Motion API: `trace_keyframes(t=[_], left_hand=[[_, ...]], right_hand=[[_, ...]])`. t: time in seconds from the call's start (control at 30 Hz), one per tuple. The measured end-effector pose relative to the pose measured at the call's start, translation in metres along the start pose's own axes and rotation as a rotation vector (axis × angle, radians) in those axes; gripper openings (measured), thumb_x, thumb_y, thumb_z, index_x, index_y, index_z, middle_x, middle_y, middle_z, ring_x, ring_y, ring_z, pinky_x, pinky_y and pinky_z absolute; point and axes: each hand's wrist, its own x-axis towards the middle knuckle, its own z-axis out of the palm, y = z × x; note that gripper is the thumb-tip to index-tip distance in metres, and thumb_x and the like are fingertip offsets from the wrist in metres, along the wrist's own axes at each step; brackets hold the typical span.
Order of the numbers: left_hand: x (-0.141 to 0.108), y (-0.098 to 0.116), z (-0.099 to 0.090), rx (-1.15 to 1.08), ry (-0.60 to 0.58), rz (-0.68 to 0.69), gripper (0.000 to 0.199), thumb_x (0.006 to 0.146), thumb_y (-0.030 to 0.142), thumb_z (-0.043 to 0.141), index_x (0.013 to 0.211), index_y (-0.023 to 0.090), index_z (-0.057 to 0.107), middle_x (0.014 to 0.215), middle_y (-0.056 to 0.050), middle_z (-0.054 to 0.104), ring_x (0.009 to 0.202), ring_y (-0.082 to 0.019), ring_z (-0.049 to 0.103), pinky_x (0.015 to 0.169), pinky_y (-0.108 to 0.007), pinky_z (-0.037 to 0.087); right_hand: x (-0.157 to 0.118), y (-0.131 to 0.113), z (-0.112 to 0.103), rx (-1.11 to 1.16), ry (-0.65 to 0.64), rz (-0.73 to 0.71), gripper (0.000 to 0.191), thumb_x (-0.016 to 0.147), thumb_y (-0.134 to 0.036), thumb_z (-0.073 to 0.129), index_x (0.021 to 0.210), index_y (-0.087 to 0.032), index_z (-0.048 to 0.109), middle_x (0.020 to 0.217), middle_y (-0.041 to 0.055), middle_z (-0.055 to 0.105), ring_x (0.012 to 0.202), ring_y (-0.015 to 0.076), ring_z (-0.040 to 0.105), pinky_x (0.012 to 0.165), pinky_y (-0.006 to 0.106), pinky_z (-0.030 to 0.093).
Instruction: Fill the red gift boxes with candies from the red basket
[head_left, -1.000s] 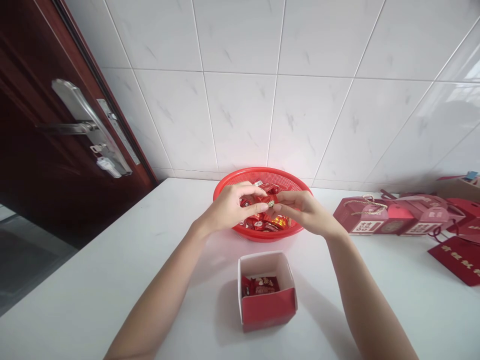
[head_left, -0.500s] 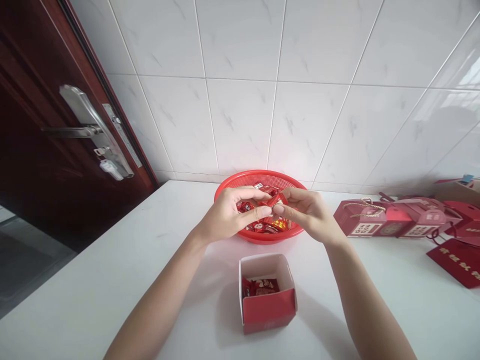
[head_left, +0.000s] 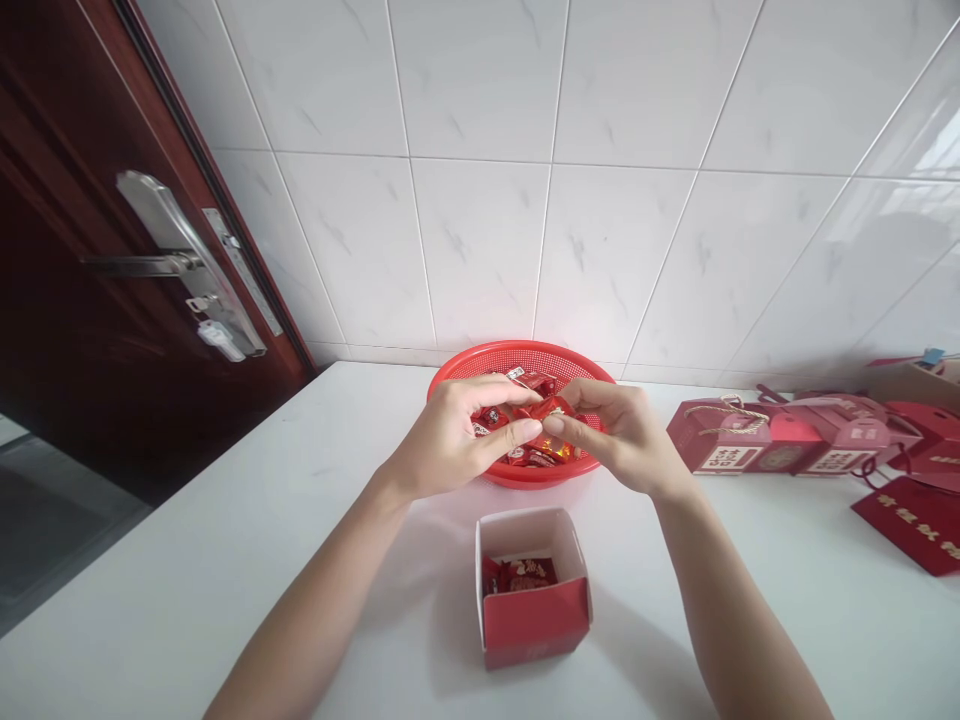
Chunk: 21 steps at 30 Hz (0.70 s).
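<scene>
Head view: left fingers (head_left: 516, 435) and right fingers (head_left: 576, 433) grasp, apparently, a red packet (head_left: 552, 407) over the red basket (head_left: 536, 479)

Bare arms all the way up from the bottom edge of the view, folks: the left forearm (head_left: 319, 602) and the right forearm (head_left: 731, 602) are both smooth and slim, each narrowing neatly towards an uncovered wrist. Now the left hand (head_left: 465, 440) and the right hand (head_left: 624, 438), both bare too, showing slender fingers, rounded thumb tips and short thumbnails.
</scene>
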Motion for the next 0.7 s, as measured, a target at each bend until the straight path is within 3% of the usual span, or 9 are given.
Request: trace_keyframes(t=[0.23, 0.37, 0.53, 0.7], left_hand=[[0.0002, -0.0042, 0.004, 0.027, 0.021, 0.014, 0.019, 0.09, 0.031, 0.071, 0.103, 0.019, 0.078, 0.094, -0.006, 0.078, 0.09, -0.021, 0.071, 0.079, -0.032, 0.056], [0.0005, -0.0032, 0.0042, -0.036, 0.039, -0.002, 0.019, 0.091, 0.031, 0.07, 0.106, 0.019, 0.077, 0.086, -0.004, 0.075, 0.081, -0.019, 0.069, 0.078, -0.032, 0.055], [-0.0004, -0.0013, 0.0022, -0.101, 0.02, -0.056, 0.028, 0.089, 0.035, 0.073, 0.112, 0.019, 0.075, 0.095, -0.006, 0.074, 0.089, -0.02, 0.068, 0.08, -0.033, 0.055], [-0.0002, 0.0003, 0.0029, -0.074, 0.044, -0.05, 0.02, 0.092, 0.032, 0.069, 0.107, 0.02, 0.077, 0.088, -0.003, 0.073, 0.084, -0.018, 0.067, 0.08, -0.031, 0.053]], right_hand=[[-0.001, -0.0016, -0.0013, 0.014, -0.009, 0.017, 0.04, 0.085, -0.048, 0.077, 0.066, -0.018, 0.059, 0.062, 0.0001, 0.061, 0.059, 0.0129, 0.056, 0.054, 0.025, 0.045], [0.0008, -0.0022, -0.0005, 0.071, 0.007, 0.0, 0.034, 0.086, -0.045, 0.078, 0.073, -0.017, 0.065, 0.067, 0.0005, 0.066, 0.061, 0.013, 0.06, 0.055, 0.025, 0.047], [0.0019, -0.0014, 0.0002, 0.151, -0.02, -0.03, 0.027, 0.088, -0.04, 0.077, 0.077, -0.017, 0.067, 0.071, -0.0002, 0.068, 0.063, 0.0123, 0.062, 0.058, 0.025, 0.049], [0.0014, 0.0001, -0.0016, 0.087, -0.017, -0.02, 0.028, 0.087, -0.041, 0.078, 0.076, -0.017, 0.067, 0.07, -0.0002, 0.064, 0.067, 0.0133, 0.063, 0.059, 0.025, 0.049]])
